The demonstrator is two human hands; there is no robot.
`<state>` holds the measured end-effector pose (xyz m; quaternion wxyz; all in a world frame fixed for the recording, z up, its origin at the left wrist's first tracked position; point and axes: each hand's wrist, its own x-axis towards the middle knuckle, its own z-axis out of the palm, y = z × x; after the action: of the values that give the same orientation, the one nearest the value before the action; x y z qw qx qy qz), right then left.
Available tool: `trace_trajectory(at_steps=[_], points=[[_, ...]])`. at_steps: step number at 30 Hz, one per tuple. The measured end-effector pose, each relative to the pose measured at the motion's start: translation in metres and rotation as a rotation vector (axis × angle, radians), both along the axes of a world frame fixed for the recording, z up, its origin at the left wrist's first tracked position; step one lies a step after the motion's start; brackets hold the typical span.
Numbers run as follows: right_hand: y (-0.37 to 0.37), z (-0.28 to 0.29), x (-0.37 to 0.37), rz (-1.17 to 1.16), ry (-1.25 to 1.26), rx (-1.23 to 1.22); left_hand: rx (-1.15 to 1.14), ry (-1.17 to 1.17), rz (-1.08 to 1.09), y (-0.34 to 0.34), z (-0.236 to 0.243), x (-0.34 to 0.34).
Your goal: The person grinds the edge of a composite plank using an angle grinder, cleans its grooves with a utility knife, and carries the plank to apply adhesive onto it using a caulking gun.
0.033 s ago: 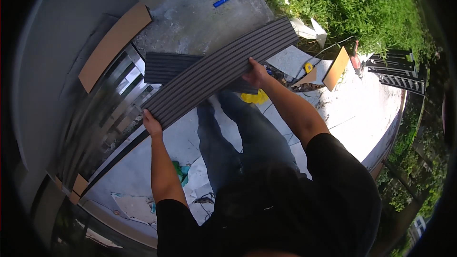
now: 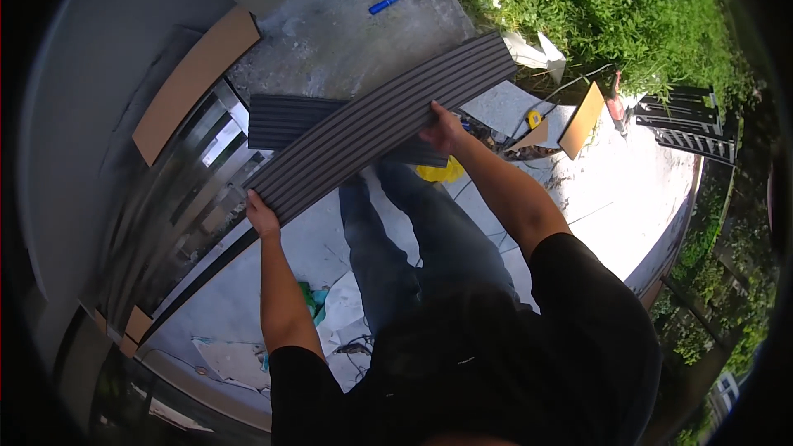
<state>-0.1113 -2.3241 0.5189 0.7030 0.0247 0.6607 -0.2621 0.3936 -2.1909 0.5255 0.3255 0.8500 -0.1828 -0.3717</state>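
A dark grey-brown ribbed panel [image 2: 376, 120] is held up in front of me, slanting from lower left to upper right. My left hand [image 2: 263, 216] is closed round its lower left end. Farther along, my right hand [image 2: 444, 130] grips the near edge right of the middle, the thumb on the ribbed face and the other fingers hidden beneath. Below this panel lies a second dark ribbed panel [image 2: 279, 121], crossing under it at an angle and partly covered. A blue marker [image 2: 392, 0] rests on the grey concrete slab [image 2: 330, 49] beyond.
A long tan board [image 2: 194, 87] stands at the left by the wall. To the right are a yellow tape measure [image 2: 534, 118], a tan offcut [image 2: 582, 120], a red corded tool [image 2: 616, 105] and black slatted pieces [image 2: 681, 111]. Something yellow [image 2: 443, 171] lies near my feet. Green plants [image 2: 595, 16] border the slab.
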Motion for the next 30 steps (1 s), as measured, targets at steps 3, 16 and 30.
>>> trace_trajectory(at_steps=[3, 16, 30], points=[[-0.023, -0.030, -0.023, -0.030, 0.099, 0.096, 0.000, -0.029, -0.124, -0.045, -0.037, -0.017], [-0.128, 0.114, -0.005, 0.946, 0.746, -0.514, 0.199, -0.103, -0.344, -0.098, -0.065, 0.020], [-0.503, 0.419, 0.164, 1.641, 1.774, -1.627, -0.086, 0.014, -0.155, -0.031, 0.031, 0.052]])
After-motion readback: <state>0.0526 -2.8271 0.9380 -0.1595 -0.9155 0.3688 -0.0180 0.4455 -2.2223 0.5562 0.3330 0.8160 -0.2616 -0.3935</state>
